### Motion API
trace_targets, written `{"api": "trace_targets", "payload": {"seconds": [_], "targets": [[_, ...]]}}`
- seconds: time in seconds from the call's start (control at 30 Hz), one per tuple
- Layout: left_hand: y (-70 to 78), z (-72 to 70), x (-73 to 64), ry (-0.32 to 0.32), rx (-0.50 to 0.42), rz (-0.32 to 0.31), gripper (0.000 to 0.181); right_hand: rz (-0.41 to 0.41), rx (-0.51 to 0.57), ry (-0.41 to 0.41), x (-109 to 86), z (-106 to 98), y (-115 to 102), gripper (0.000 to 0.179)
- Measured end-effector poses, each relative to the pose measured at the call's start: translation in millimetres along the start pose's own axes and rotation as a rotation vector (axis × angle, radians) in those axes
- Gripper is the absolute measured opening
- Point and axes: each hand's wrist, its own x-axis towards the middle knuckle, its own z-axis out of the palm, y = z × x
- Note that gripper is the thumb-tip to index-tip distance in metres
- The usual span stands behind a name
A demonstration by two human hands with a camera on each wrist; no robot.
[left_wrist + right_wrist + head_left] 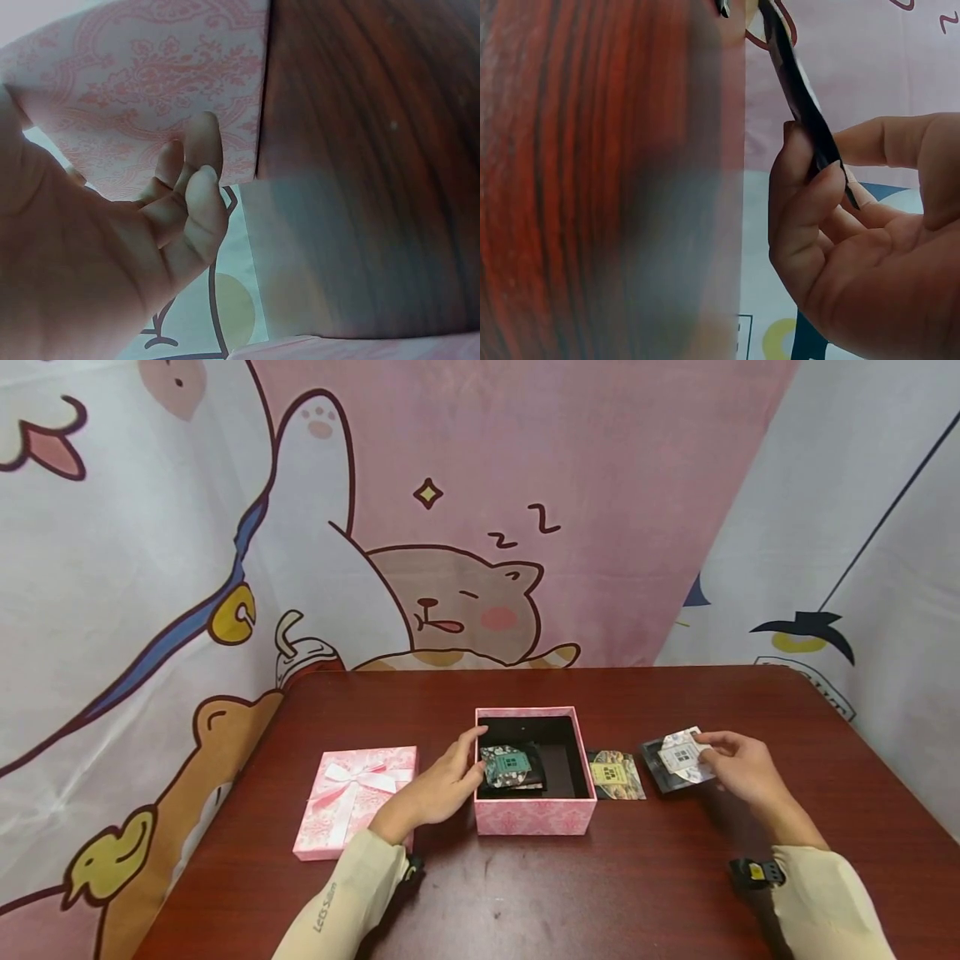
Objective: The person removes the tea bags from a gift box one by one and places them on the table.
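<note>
The right grip (746,768) pinches the right edge of a dark, pale-labelled sachet (672,762), to the right of the pink box (532,817) and the yellow-label sachet (617,775) on the desk (480,893). Thin and nearly straight edge-on, it should handle as light and fairly stiff, its film perhaps slippery; a flat pinch near one edge looks best. The left grip (442,785), fingers apart, rests at the box's left wall, probably light card that squeezing could dent
</note>
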Motion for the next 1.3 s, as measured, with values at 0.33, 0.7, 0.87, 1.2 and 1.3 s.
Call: {"api": "trace_targets", "payload": {"seconds": [0.33,0.7,0.87,1.2,1.3], "targets": [[1.2,-0.1,-1.0,0.005,-0.001,0.003,0.059,0.000,-0.026,-0.033,0.7,2,7,0.039],[1.5,-0.5,-1.6,0.002,-0.007,0.002,0.060,0.052,-0.124,-0.051,-0.8,-2,8,0.045],[2.0,-0.7,-1.6,0.003,-0.008,0.002,0.059,0.063,-0.211,-0.045,-1.5,-7,3,0.047],[1.4,0.2,-0.4,0.010,-0.008,0.007,0.059,0.018,-0.376,-0.049,-8.9,-6,-23,0.053],[1.0,0.4,-0.3,0.013,-0.008,0.011,0.058,-0.056,-0.347,-0.012,-16.7,4,-44,0.051]]}}
